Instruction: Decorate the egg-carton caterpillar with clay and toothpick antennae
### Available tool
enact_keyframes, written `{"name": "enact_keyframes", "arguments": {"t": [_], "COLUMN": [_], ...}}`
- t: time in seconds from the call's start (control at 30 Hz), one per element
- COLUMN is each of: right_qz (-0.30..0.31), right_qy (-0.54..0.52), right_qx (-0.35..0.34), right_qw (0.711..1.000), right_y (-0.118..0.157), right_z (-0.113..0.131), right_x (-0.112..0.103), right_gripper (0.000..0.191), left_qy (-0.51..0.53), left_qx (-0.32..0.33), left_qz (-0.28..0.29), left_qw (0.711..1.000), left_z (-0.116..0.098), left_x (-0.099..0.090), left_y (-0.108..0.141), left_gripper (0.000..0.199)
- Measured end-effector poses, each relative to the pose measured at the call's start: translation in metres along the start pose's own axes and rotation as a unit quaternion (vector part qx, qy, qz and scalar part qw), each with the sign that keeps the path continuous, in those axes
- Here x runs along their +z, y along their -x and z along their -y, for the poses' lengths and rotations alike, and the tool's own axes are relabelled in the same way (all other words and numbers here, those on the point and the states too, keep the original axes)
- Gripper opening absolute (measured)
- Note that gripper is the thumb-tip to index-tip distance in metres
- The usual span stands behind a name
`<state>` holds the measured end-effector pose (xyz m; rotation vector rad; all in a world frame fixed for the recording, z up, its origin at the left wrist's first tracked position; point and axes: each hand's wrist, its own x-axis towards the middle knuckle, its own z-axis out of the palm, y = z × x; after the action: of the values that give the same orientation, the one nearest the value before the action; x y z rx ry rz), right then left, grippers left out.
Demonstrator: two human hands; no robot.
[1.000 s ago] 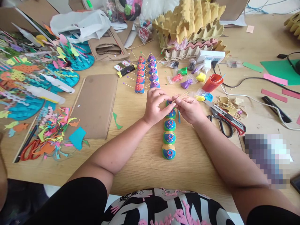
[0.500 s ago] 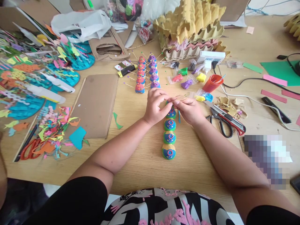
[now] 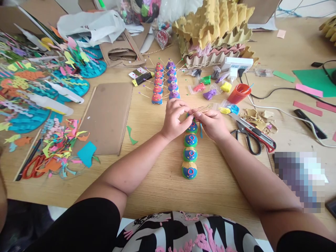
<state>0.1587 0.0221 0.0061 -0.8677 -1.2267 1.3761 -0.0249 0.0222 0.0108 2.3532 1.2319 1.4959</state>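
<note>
My left hand [image 3: 176, 117] and my right hand [image 3: 213, 122] meet over the far end of a column of blue and green domed figures [image 3: 190, 140]. Thin wooden sticks [image 3: 203, 109] are pinched between the fingertips of both hands. Red outlines and small yellow dots mark the nearer domes. A small blue tool or strip [image 3: 201, 130] shows just under my right hand. Beyond my hands stand two rows of figures, red ones [image 3: 157, 88] and purple ones [image 3: 172, 86], with sticks poking out at their sides.
Cardboard [image 3: 106, 117], colourful paper scraps [image 3: 56, 148] and glue bottles [image 3: 51, 104] lie left. Egg trays [image 3: 214, 26] are stacked at the back. An orange cup [image 3: 238, 93], scissors [image 3: 248, 141], a box cutter [image 3: 256, 133] and a power strip [image 3: 237, 63] are on the right.
The sticks between my hands now show more clearly, fanned over my right fingers. Both hands have stayed in nearly the same place.
</note>
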Motion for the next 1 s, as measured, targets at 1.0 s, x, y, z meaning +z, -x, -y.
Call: {"name": "enact_keyframes", "arguments": {"t": [1.0], "right_qz": [-0.018], "right_qy": [0.001], "right_qx": [0.000], "right_qw": [1.000], "right_y": [0.0014], "right_z": [0.0026], "right_x": [0.0030], "right_gripper": [0.031], "left_qy": [0.015], "left_qx": [-0.030], "left_qz": [0.015], "left_qw": [0.999], "left_z": [0.0017], "left_x": [0.0005], "left_y": [0.0014], "left_gripper": [0.004]}}
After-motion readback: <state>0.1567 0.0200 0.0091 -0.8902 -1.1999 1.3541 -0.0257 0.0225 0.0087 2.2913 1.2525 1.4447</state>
